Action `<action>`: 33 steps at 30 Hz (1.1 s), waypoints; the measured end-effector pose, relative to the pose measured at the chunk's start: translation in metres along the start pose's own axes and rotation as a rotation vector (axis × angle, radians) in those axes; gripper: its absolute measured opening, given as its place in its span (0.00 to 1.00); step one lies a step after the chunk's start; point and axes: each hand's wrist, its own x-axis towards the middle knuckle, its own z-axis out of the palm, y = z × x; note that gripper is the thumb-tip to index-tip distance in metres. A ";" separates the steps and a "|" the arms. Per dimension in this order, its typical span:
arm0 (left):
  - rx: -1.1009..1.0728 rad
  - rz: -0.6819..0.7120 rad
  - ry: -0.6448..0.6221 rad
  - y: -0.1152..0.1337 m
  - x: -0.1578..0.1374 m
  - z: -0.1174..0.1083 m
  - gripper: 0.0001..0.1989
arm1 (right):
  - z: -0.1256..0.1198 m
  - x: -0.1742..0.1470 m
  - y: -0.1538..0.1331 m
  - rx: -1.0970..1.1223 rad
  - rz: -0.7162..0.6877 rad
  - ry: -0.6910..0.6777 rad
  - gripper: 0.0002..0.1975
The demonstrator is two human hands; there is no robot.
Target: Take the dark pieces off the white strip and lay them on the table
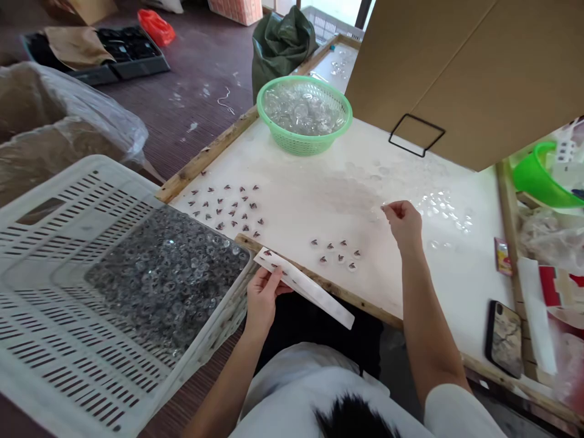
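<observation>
My left hand (262, 299) grips a white paper strip (317, 296) with small dark printed stickers along it, at the table's front edge. Above the white tabletop (296, 201), my right hand (404, 224) has thumb and fingers pinched together; a tiny clear piece (382, 207) shows at the fingertips. Between the hands lie several clear discs (340, 258) with dark motifs on them. More small dark-marked pieces (232, 213) are spread in loose rows on the table's left. To the right of my right hand, plain clear pieces (444, 210) lie scattered.
A white crate (123, 389) of clear pieces (168, 280) stands at left. At the table's back are a green basket (301, 145) of clear items and a large cardboard box (456, 73). A phone (504, 337) lies right, near a wooden rim (513, 243). A green sack (283, 45) stands behind.
</observation>
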 end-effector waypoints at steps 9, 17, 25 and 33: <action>0.026 -0.022 -0.031 0.003 0.001 0.010 0.15 | -0.015 0.003 0.042 -0.010 0.269 -0.116 0.12; 0.026 -0.019 -0.031 0.001 -0.006 0.008 0.15 | -0.007 0.006 0.041 -0.150 0.209 -0.123 0.12; 0.022 -0.013 -0.056 0.001 -0.006 0.005 0.14 | 0.000 -0.013 0.034 -0.394 0.007 -0.109 0.09; 0.050 -0.023 -0.028 -0.001 -0.008 0.002 0.15 | -0.003 -0.056 0.004 -0.465 -0.134 -0.347 0.06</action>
